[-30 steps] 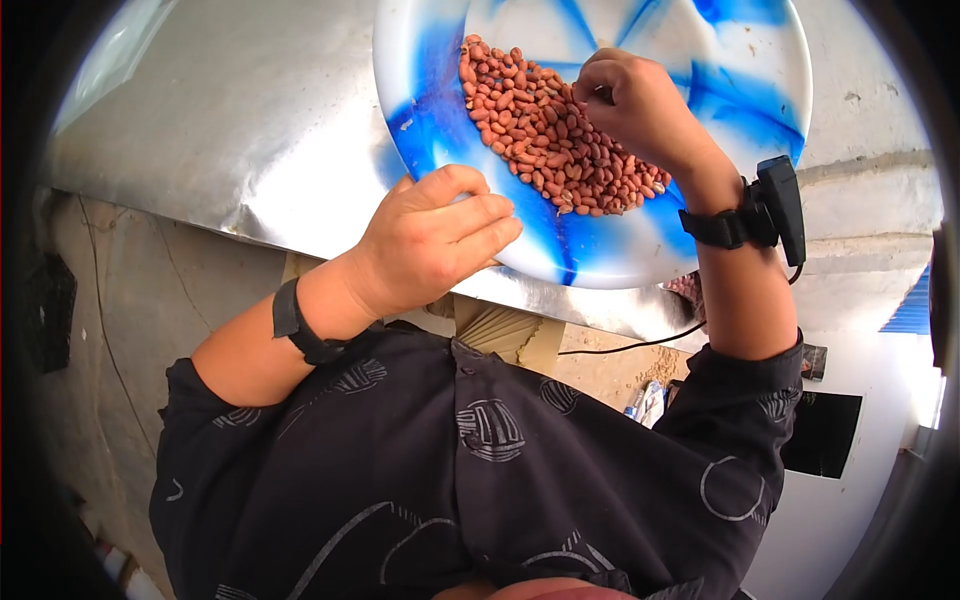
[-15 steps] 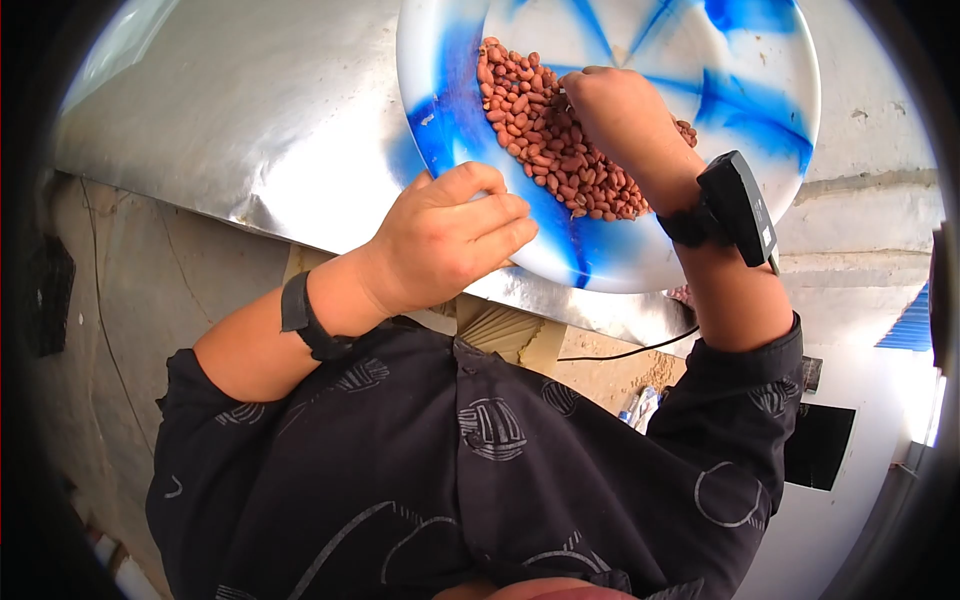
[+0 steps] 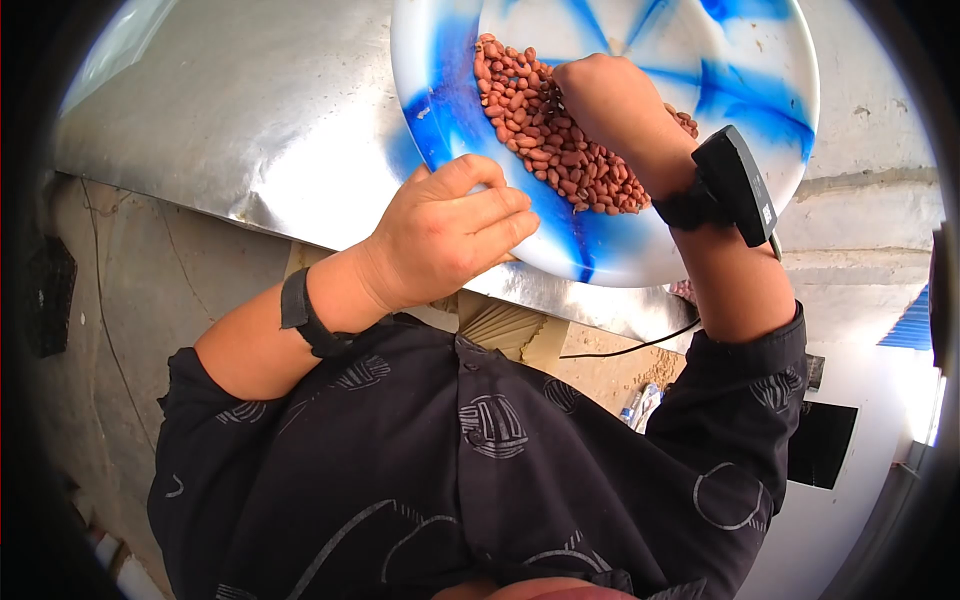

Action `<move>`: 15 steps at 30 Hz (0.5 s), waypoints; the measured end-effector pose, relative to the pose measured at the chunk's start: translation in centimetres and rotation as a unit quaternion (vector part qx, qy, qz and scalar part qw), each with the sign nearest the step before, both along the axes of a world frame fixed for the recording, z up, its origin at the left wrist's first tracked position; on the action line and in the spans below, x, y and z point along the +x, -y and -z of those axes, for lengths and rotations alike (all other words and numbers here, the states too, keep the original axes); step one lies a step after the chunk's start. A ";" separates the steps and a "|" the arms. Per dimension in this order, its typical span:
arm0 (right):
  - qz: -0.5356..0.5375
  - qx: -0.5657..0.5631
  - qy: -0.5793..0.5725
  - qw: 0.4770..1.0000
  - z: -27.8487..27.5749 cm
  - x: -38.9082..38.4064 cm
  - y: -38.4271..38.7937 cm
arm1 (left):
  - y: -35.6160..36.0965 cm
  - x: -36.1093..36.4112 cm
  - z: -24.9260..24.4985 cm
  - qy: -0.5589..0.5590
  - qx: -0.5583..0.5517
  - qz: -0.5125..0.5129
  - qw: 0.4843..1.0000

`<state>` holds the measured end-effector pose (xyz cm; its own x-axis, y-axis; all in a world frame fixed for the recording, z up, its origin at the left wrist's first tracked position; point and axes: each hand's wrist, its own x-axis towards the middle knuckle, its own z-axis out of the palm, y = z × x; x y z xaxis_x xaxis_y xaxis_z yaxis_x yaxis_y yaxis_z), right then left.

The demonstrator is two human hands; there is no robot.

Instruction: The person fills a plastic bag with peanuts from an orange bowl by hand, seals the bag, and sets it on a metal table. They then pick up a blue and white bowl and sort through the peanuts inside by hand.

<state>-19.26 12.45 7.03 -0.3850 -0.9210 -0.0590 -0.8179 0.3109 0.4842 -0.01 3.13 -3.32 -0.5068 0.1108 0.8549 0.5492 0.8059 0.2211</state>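
Note:
A large white plastic basin with blue streaks rests on the metal surface, tilted slightly toward me. Reddish-brown shelled peanuts lie heaped across its near and left side. My left hand is closed around the basin's near-left rim, fingers curled over the edge. Inside the basin, my right hand is bent down at the peanuts with its fingers curled under. The back of that hand hides the fingertips, and what they hold cannot be made out. Each wrist wears a black strap; the right one carries a black device.
A shiny metal tabletop lies under the basin, its near edge just in front of my body. Below it are a pleated beige piece, a black cable and crumbs on the floor. A worn pale wall surface stands at right.
The basin, with my left hand on its rim, has shifted very slightly up and left in view. My right hand has moved slightly up and left over the peanuts.

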 end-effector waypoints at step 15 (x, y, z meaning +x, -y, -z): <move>0.116 -0.469 0.779 0.400 -2.8 -0.9 -7.5 | 0.3 0.0 -0.2 0.006 -0.005 0.002 1.000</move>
<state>-20.17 19.98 9.88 -0.6363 -0.7687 -0.0644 0.2041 -0.0872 -0.9751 -0.05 2.84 -3.15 -0.5168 0.1217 0.8474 0.5492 0.8064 0.2192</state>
